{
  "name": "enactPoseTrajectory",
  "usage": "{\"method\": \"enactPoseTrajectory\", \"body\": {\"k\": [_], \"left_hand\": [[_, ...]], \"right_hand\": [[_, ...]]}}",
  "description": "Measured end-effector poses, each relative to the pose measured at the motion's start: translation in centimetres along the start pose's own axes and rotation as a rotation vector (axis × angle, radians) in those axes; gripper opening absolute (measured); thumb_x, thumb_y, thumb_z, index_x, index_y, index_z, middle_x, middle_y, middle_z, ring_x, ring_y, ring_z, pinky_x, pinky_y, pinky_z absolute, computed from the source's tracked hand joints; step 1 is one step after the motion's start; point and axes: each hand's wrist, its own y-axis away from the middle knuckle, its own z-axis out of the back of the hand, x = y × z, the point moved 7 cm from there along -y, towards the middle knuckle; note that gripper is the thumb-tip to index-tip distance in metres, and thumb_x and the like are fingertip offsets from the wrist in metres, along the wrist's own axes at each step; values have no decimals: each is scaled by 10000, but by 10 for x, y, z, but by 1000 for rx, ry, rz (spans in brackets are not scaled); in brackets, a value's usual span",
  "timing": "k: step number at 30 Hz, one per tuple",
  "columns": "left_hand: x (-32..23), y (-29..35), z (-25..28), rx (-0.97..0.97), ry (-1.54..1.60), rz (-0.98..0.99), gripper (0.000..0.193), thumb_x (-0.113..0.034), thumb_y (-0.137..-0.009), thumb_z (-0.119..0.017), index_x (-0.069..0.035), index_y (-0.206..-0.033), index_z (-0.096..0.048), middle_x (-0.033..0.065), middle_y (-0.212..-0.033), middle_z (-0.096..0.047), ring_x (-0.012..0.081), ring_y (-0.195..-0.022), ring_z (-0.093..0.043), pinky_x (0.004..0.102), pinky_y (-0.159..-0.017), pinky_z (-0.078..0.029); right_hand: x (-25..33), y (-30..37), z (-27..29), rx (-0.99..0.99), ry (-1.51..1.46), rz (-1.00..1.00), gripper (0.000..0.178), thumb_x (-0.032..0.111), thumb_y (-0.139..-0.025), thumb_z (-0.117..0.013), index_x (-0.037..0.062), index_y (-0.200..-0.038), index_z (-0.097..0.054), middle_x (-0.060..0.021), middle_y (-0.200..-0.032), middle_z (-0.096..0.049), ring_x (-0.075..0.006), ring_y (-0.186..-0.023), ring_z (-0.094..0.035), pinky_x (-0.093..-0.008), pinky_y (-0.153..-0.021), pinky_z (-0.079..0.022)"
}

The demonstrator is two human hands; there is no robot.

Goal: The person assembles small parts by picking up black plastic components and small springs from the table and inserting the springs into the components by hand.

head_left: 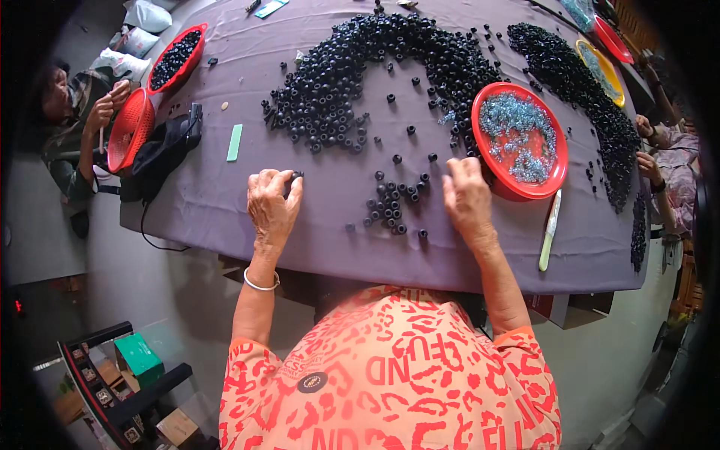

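Well, the left hand (271, 206) pinches a black piece (298, 175) over the counter (322, 236), I can't tell whether the right hand (469, 196) grips anything, and loose pieces (388, 204) lie between, probably for easy reach.

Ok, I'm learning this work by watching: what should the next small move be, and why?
Probably the right hand should reach for one of the small clear pieces in the red plate: it is right beside the plate, while the left hand has a black piece pinched at its fingertips.
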Motion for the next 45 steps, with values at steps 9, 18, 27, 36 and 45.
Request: {"method": "enactPoseTrajectory", "body": {"k": [9, 18, 27, 36, 45], "left_hand": [[10, 1, 1, -48, -4, 77, 159, -151, -743, -709, -78, -884, -694, 67, -870, -594, 252, -851, -526, 363, -746, -446], [16, -4, -11, 23, -54, 123, 227, -233, -742, -725, -109, -930, -697, 57, -915, -603, 254, -908, -532, 384, -819, -437], [-3, 4, -2, -100, -37, 7, 345, -194, -694, -763, -86, -1003, -658, 61, -1030, -577, 269, -1035, -478, 415, -897, -392], [-98, 26, -16, 17, 341, -121, 239, -107, -676, -741, -82, -898, -657, 70, -956, -590, 274, -946, -517, 388, -860, -412], [-100, 25, -21, 71, 431, -71, 221, -81, -693, -733, -65, -902, -661, 75, -938, -597, 261, -931, -520, 367, -832, -428]], "right_hand": [[15, -59, 10, -169, 289, 212, 234, 32, -729, -605, 35, -961, -579, -112, -930, -533, -275, -881, -536, -391, -756, -438], [7, -64, -26, 24, 341, 368, 177, 72, -764, -535, 85, -935, -582, -99, -910, -526, -257, -877, -532, -374, -719, -416], [-13, 12, 35, -123, -142, 176, 329, -75, -726, -610, 29, -1038, -612, -150, -1001, -593, -309, -948, -572, -371, -818, -472], [33, -17, 25, -96, -187, 262, 219, -3, -710, -650, 45, -922, -625, -102, -866, -556, -287, -860, -553, -382, -741, -458], [51, -13, -25, 114, 38, 428, 141, 118, -692, -667, 151, -823, -626, -28, -825, -537, -232, -856, -508, -371, -700, -397]]}}
